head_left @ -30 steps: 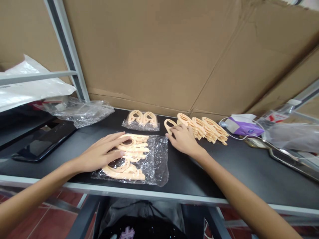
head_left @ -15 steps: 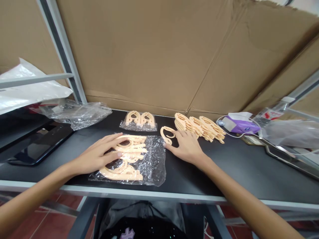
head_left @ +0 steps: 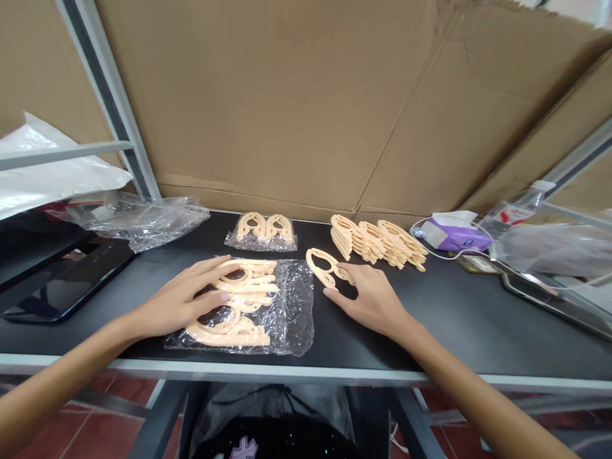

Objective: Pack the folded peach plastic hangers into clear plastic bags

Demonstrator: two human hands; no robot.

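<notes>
My left hand (head_left: 189, 296) lies with fingers apart on a clear plastic bag (head_left: 299, 312) that holds several beige folding hangers (head_left: 234, 335). A single beige folding hanger (head_left: 322, 260) is between the thumb and fingers of my right hand (head_left: 370, 296), just right of the bag; my fingers cover its right part. Behind that hand stand stacks of the same hangers (head_left: 366, 242), overlapping in a row. Farther back, near the cardboard, a smaller clear bag (head_left: 261, 242) contains two folded hangers.
Crumpled clear plastic (head_left: 162, 223) and a dark glossy tray-like object (head_left: 62, 280) are at the left. On the right are a purple tissue pack (head_left: 456, 236), a white cable, a plastic bottle (head_left: 516, 210) and a phone-like object (head_left: 549, 299). Cardboard (head_left: 268, 108) walls the back.
My right hand has turned the single hanger and drawn it slightly toward me and to the right. The left hand stays on the bag. The view has shifted slightly.
</notes>
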